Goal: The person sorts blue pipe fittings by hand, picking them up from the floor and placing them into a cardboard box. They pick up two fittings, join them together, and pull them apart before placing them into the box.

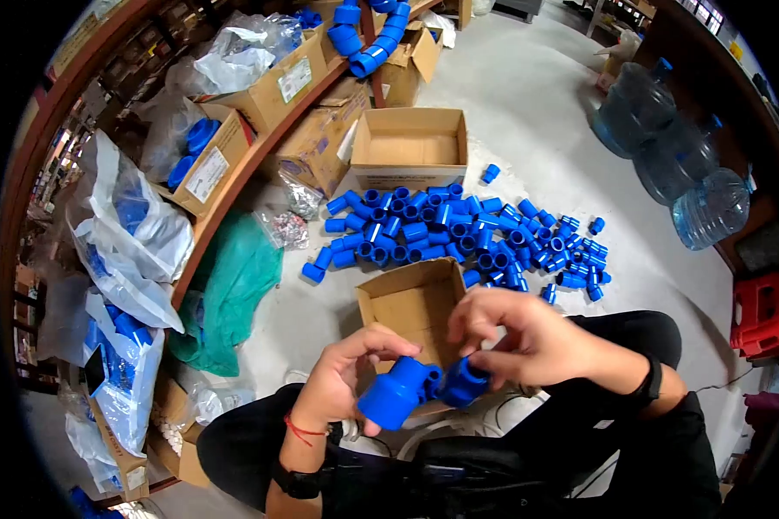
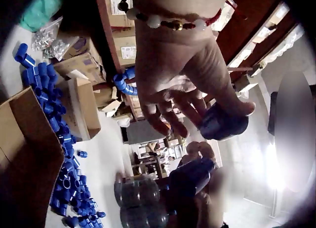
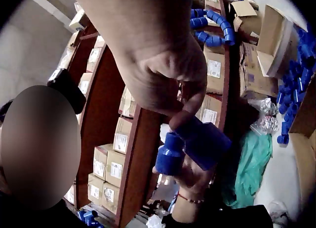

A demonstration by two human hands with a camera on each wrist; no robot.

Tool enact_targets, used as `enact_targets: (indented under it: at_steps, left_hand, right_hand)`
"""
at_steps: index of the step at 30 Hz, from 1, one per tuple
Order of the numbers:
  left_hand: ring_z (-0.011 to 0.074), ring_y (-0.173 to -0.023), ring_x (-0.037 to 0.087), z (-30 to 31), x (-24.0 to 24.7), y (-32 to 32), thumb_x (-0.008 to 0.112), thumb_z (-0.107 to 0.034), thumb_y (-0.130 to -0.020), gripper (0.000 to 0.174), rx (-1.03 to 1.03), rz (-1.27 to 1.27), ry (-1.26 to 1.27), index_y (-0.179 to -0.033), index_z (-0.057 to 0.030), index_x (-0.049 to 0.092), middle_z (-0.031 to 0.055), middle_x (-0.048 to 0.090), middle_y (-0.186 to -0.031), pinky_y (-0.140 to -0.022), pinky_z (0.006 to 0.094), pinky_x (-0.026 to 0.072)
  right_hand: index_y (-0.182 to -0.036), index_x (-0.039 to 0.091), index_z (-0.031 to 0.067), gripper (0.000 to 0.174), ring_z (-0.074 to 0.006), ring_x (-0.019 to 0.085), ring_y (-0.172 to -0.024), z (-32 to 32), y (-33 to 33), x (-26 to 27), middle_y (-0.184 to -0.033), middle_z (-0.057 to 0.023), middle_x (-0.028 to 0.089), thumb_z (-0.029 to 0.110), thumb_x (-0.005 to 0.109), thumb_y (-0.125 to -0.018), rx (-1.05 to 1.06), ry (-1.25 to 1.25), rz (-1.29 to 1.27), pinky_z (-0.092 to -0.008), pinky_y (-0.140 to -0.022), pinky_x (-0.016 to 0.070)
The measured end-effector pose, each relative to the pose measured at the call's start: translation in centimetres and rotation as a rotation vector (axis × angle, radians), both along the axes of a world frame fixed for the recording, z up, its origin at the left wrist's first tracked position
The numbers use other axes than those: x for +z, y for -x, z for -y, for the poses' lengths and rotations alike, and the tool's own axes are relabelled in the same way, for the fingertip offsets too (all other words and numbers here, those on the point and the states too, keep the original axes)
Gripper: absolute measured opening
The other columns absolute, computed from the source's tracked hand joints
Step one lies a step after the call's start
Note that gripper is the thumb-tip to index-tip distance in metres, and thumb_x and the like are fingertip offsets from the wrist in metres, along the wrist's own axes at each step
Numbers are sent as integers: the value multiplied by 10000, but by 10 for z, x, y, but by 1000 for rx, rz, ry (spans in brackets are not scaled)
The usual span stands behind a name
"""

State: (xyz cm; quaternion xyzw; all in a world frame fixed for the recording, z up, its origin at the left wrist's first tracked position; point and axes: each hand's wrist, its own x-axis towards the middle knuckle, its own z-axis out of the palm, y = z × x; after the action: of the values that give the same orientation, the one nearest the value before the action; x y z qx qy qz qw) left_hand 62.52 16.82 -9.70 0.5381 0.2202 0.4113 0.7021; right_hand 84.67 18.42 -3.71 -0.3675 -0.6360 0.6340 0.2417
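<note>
My left hand (image 1: 342, 376) grips a blue plastic pipe reducer (image 1: 391, 396), wide at one end and narrower at the other. The thumb curls round it in the left wrist view. Close beside it, my right hand (image 1: 532, 342) pinches a second blue pipe fitting (image 1: 464, 385) between thumb and fingers, its open socket facing up. The narrow end of the reducer points toward this second fitting, and the two overlap in the right wrist view. Both are held above an open cardboard box (image 1: 411, 298) between the knees.
A broad pile of blue pipe fittings (image 1: 415, 232) lies on the floor beyond the box. Behind it stands another open carton (image 1: 411, 173). Shelves with boxes and plastic bags (image 1: 130, 216) line the left, beside a green bag (image 1: 234, 285). Large water bottles (image 1: 710, 208) stand right.
</note>
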Motion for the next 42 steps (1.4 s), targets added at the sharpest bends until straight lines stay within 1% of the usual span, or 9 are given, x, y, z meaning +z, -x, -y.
enact_targets:
  at_steps: [7,10,14,17,22,24,26,31,42]
  left_hand:
    - [243,-901,493,11,8,7,732,-312,-551,479,-16,378,150,-875,-27,524,110,513,-878,-820,353,368]
    - [249,-780,495,16,20,6,662,-120,-654,173,66,273,250,-767,-73,540,63,525,-747,-694,319,387]
    - [237,-751,486,18,26,4,638,-55,-668,129,55,276,227,-744,-87,539,56,520,-736,-670,321,377]
    - [233,-755,480,19,23,7,646,-67,-667,153,32,288,218,-768,-92,533,52,518,-741,-669,323,372]
    - [219,-856,515,13,6,12,607,-345,-716,388,60,408,152,-913,-26,507,117,534,-862,-769,327,407]
    - [200,-879,520,12,0,21,691,-471,-561,661,221,45,494,-1000,-33,463,119,532,-926,-789,324,419]
    - [183,-863,530,12,-13,15,708,-544,-437,878,285,220,333,-1085,-31,413,104,516,-1001,-731,275,452]
    - [165,-842,531,9,-7,6,684,-561,-446,919,295,166,466,-1120,-9,391,108,479,-1074,-687,237,451]
    - [233,-1018,466,7,-2,-5,710,-407,-573,818,143,275,452,-1167,19,343,173,425,-1136,-818,299,419]
  right_hand:
    - [-630,307,59,245,-107,497,-750,-13,-12,-2,-841,-58,430,-99,484,-689,-69,-12,11,-191,-466,512]
    - [-625,308,59,246,-107,496,-743,-14,-9,-4,-836,-55,428,-102,483,-687,-80,3,20,-190,-466,512]
    - [-625,312,58,243,-101,491,-729,-14,-5,-2,-828,-50,424,-106,481,-685,-67,7,35,-190,-470,513]
    - [-629,317,60,243,-91,487,-724,-14,-4,-4,-814,-43,422,-108,483,-686,-70,2,12,-184,-464,505]
    - [-645,322,92,279,-79,486,-696,-17,0,0,-795,-22,410,-119,496,-697,-160,172,-279,-181,-444,462]
    - [-652,325,105,288,-66,488,-696,-16,1,-6,-803,-17,406,-120,497,-702,-235,336,-495,-165,-437,440]
    - [-676,335,120,270,-45,482,-684,-16,3,-10,-819,7,411,-95,491,-723,-273,423,-597,-143,-444,403]
    - [-696,363,119,237,-56,477,-708,-17,6,-16,-809,17,419,-82,477,-746,-276,508,-695,-158,-484,370]
    - [-699,364,118,225,-54,459,-683,-16,3,-21,-789,19,423,-63,483,-757,-322,455,-720,-161,-513,374]
